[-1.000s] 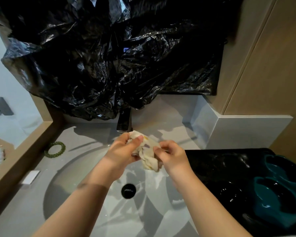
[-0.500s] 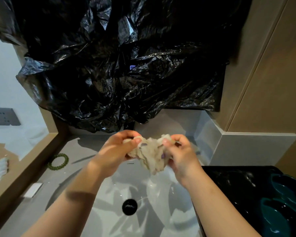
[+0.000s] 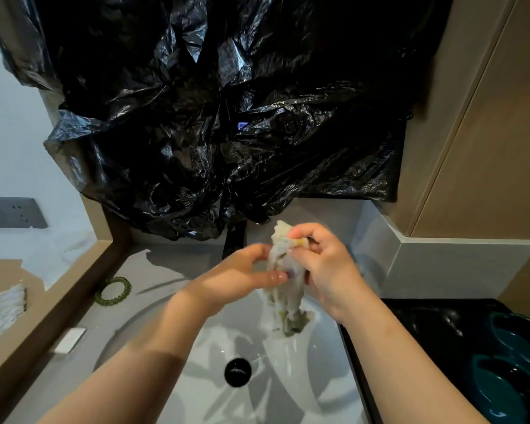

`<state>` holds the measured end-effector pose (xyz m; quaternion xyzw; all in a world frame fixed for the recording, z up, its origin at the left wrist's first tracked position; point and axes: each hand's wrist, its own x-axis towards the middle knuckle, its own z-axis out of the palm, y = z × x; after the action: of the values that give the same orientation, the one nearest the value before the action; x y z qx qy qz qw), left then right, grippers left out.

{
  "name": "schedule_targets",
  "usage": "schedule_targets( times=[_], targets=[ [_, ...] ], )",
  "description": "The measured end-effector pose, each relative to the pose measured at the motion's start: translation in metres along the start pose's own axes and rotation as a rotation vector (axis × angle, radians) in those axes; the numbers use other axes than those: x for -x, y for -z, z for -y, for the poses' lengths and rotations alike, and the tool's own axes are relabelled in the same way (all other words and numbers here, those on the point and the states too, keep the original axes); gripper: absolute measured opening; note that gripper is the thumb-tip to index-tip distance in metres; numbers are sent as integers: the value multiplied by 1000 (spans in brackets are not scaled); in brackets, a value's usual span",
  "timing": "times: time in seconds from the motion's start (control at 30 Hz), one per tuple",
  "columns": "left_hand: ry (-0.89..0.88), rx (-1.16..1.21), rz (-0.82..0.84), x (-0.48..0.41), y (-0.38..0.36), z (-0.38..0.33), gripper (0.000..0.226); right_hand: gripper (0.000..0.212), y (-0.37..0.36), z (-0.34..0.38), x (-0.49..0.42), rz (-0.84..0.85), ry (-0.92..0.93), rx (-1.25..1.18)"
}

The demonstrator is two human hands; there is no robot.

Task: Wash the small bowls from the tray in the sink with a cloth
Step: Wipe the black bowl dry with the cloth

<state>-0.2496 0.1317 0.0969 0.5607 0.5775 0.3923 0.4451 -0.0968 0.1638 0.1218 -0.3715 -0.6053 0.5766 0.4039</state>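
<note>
A pale, wet cloth (image 3: 285, 298) hangs bunched over the white sink (image 3: 318, 356). My right hand (image 3: 322, 267) grips its upper end, raised above the basin. My left hand (image 3: 242, 276) pinches the cloth's middle from the left with thumb and fingers. Two small teal bowls (image 3: 502, 381) sit on a black tray (image 3: 426, 325) at the right edge, apart from both hands. The dark drain (image 3: 237, 371) lies below the cloth.
Crumpled black plastic (image 3: 227, 117) hangs over the wall behind the sink and hides most of the black tap (image 3: 234, 240). A green bead bracelet (image 3: 113, 289) and a small white bar (image 3: 70, 344) lie on the counter at left. A wooden ledge (image 3: 43, 301) borders the left.
The cloth was held bunched between both hands; now my right hand has lifted one end higher and the cloth hangs down lengthwise. My left hand has slid lower on it.
</note>
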Motion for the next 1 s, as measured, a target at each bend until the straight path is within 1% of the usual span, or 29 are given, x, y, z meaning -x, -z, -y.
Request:
schedule_targets(
  times=[0.03,0.07,0.17,0.23,0.3,0.33,0.37,0.4,0.43,0.47,0.53,0.57,0.6,0.63,0.67,0.73,0.77,0.83,0.87,0.9,0.93,0.97,1.0],
  targets=[
    [26,-13,-4,0,0,1,37,31,3,2,0,-21,28,54],
    [30,-16,-39,-1,-2,2,28,26,7,2,-1,-43,56,130],
    [0,-6,-140,-3,-12,-1,29,16,13,-5,-7,-115,88,347],
    [17,20,-205,-3,-12,-5,27,8,18,-11,-6,-178,106,536],
    [28,36,-259,0,-4,-10,30,19,26,-12,-2,-255,79,823],
    [36,0,-273,3,0,-13,33,22,30,-11,1,-291,66,885],
    [48,-49,-282,5,5,-14,37,21,34,-10,2,-317,41,849],
    [54,-83,-281,8,10,-16,39,17,35,-10,1,-323,8,705],
    [56,-70,-251,10,13,-17,39,12,36,-8,1,-315,-40,496],
    [61,5,-202,12,15,-19,38,11,36,-6,1,-293,-84,252],
    [83,318,-137,14,20,-21,29,18,40,-2,-3,-213,-173,-180],
    [90,487,-142,14,23,-20,23,25,42,-1,-4,-166,-213,-279],
    [97,599,-171,12,25,-18,19,32,46,-2,-5,-119,-244,-261],
    [107,636,-209,10,28,-15,16,36,49,-4,-5,-81,-258,-143],
    [124,621,-242,7,30,-12,14,36,50,-7,-6,-55,-254,22],
    [157,494,-328,2,35,-3,13,32,54,-15,-9,-66,-227,309],
    [164,389,-390,1,39,1,15,28,56,-17,-10,-112,-213,359],
    [157,135,-516,-2,48,8,22,20,60,-18,-12,-250,-155,314],
    [147,34,-566,-3,51,11,25,18,61,-19,-13,-281,-138,281],
    [145,-16,-604,-5,53,12,26,15,59,-20,-14,-278,-151,234],
    [155,-8,-626,-6,53,13,26,13,57,-22,-15,-260,-191,172],
    [177,69,-617,-6,52,12,23,12,55,-23,-15,-242,-244,110],
    [200,188,-565,-5,49,9,19,12,52,-23,-16,-241,-290,56]
  ],
)
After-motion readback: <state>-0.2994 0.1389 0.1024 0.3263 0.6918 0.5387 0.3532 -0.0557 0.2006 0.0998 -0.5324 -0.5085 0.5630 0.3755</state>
